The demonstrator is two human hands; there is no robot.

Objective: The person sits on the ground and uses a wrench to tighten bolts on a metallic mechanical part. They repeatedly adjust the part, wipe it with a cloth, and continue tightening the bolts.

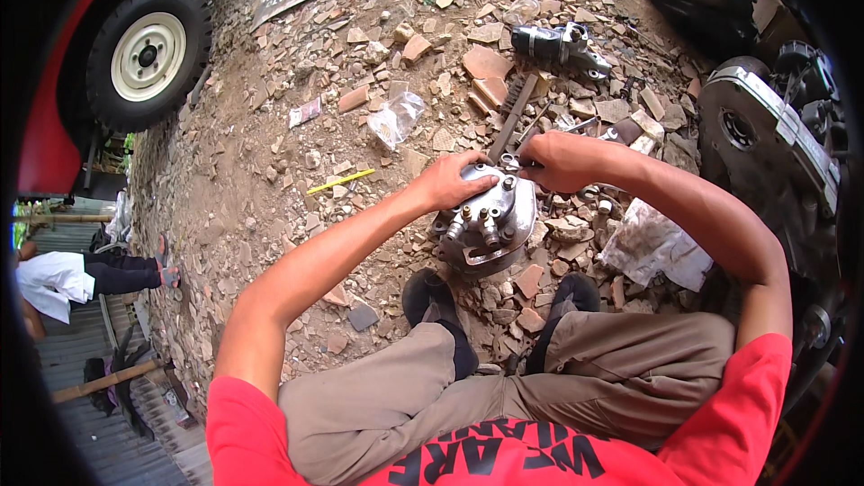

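Note:
A silver metal housing [515, 216] with bolts and two stubby fittings on its face stands on the rubble between my feet. My left hand [453, 183] grips its upper left edge, the thumb lying across the top and the fingers curled over the far side. At its upper right corner my right hand [560, 162] is closed, knuckles up, beside a small ring-shaped metal piece [510, 161]. Whatever is inside that fist is hidden. Just beyond the hands lies a wire brush [515, 115] with a long handle, with thin tools near it.
A cylindrical motor-like part [560, 47] lies farther off. On the right sit a large engine casing [765, 126], black bags [697, 0] and a dirty plastic sheet [657, 247]. Leftward are a yellow stick [340, 182], a clear plastic cup [396, 120], a vehicle wheel [148, 56] and another person [67, 279].

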